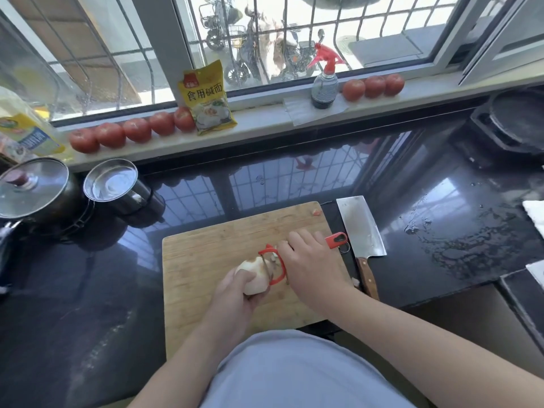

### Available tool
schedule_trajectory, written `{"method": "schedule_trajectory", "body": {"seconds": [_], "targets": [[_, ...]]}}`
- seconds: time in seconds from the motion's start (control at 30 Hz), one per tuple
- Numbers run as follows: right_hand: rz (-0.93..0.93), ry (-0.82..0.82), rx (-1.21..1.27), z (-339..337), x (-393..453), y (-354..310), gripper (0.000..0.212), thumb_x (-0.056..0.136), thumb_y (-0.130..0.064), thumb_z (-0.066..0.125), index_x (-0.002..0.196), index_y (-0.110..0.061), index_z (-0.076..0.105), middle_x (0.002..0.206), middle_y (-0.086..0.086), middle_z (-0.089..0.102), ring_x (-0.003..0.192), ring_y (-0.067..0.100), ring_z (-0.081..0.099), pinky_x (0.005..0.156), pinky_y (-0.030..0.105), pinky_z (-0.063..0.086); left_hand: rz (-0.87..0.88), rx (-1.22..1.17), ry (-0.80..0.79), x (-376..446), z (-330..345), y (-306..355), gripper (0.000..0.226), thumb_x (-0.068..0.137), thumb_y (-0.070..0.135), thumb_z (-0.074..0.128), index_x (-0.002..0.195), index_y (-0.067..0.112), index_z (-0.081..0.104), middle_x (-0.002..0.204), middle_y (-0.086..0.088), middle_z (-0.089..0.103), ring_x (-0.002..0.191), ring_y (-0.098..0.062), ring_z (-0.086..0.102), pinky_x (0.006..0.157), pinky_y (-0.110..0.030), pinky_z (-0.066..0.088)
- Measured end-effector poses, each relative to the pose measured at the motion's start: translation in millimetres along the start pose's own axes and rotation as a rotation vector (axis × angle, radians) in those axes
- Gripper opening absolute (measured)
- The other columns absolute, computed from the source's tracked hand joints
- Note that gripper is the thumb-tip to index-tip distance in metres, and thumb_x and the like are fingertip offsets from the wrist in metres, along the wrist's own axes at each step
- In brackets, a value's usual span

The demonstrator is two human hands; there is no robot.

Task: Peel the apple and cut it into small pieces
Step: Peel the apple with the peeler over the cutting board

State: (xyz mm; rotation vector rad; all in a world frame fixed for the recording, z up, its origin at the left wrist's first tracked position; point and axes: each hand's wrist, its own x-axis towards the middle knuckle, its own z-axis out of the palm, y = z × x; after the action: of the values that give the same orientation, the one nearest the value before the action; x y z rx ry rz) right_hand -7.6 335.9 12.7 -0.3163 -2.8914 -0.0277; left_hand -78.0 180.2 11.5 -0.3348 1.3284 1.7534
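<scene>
A pale, mostly peeled apple (255, 272) is held just above the wooden cutting board (206, 260). My left hand (235, 298) grips it from below and the left, thumb on top. My right hand (309, 263) holds a red Y-shaped peeler (276, 267), its blade against the apple's right side; the handle end sticks out past my fingers to the right. A cleaver (360, 228) with a wooden handle lies on the black counter just right of the board. A small scrap of peel (315, 212) sits at the board's far right corner.
Two steel pots (112, 184) stand at the left on the black counter (294, 178). Tomatoes (137, 129), a yellow packet (207, 98) and a spray bottle (325, 83) line the windowsill. A stove (512, 122) is at far right, with wet patches (459, 231) near it.
</scene>
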Motion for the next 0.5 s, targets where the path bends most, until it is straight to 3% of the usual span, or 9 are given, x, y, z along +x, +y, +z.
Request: {"method": "schedule_trajectory", "body": {"seconds": [0.1, 0.23, 0.37, 0.5], "targets": [[0.008, 0.04, -0.004, 3.0, -1.4, -10.8, 0.015, 0.081, -0.006, 0.054, 0.074, -0.018, 0.049, 0.07, 0.003, 0.046, 0.067, 0.025, 0.043, 0.062, 0.037, 0.032, 0.052, 0.111, 0.004, 0.6, 1.4, -1.1, 0.028, 0.099, 0.001, 0.046, 0.116, -0.005, 0.067, 0.11, -0.016, 0.074, 0.104, -0.022, 0.068, 0.104, -0.045, 0.054], [0.042, 0.049, -0.013, 3.2, 1.5, -10.8, 0.017, 0.082, -0.003, 0.049, 0.073, -0.017, 0.048, 0.069, 0.003, 0.047, 0.066, 0.025, 0.042, 0.062, 0.036, 0.031, 0.129, 0.169, 0.043, 1.1, 1.8, -3.8, 0.025, 0.089, 0.007, 0.057, 0.106, -0.002, 0.073, 0.111, -0.021, 0.074, 0.103, -0.025, 0.068, 0.099, -0.044, 0.057], [0.155, -0.253, -0.178, 23.1, -1.8, 22.0, 0.011, 0.075, -0.007, 0.061, 0.077, -0.017, 0.056, 0.075, 0.005, 0.055, 0.071, 0.027, 0.049, 0.065, 0.039, 0.038, 0.119, 0.08, 0.116, 3.2, 0.3, -5.9, 0.02, 0.095, 0.002, 0.058, 0.111, -0.005, 0.068, 0.101, -0.011, 0.076, 0.102, -0.032, 0.073, 0.097, -0.042, 0.056], [0.235, -0.38, -0.183, 27.4, -1.9, 36.0, 0.015, 0.071, -0.005, 0.066, 0.079, -0.015, 0.058, 0.075, 0.007, 0.057, 0.072, 0.029, 0.052, 0.065, 0.041, 0.039, 0.059, -0.013, 0.103, 6.2, -3.7, -2.5, 0.023, 0.098, -0.001, 0.055, 0.117, -0.01, 0.064, 0.102, -0.009, 0.077, 0.122, -0.042, 0.063, 0.109, -0.05, 0.049]]}}
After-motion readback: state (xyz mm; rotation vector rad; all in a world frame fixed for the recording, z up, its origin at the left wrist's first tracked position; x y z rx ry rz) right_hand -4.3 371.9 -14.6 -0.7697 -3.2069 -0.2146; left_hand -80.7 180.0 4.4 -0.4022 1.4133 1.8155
